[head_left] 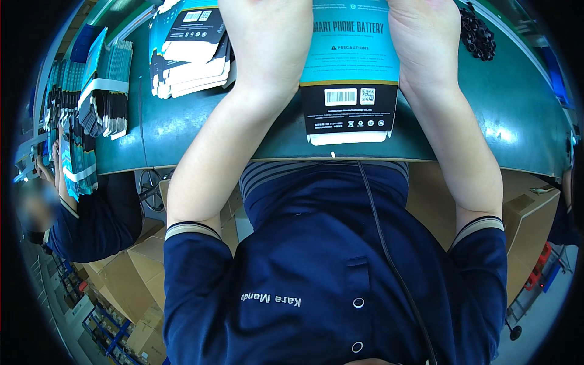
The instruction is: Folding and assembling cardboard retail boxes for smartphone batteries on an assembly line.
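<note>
A turquoise and black phone battery carton (pixel 350 67) is between my two hands at the top middle, its printed panel facing up. Its black end with a white flap points toward me, above the near table edge. My left hand (pixel 267 42) is against the carton's left side, and my right hand (pixel 424 36) is against its right side. Both hands appear closed on the carton, though the top of the picture cuts off their fingertips. Left of my left wrist lies a stack of flat cartons (pixel 191 70) in the same colours.
White-banded carton bundles (pixel 109 88) stand at the left of the green table (pixel 486 121). Small black parts (pixel 477 33) lie in a pile at the far right. A co-worker's hand (pixel 44 169) is beyond the left bundles. Cardboard boxes (pixel 526 213) stand below the table; a cable (pixel 389 243) crosses my shirt.
</note>
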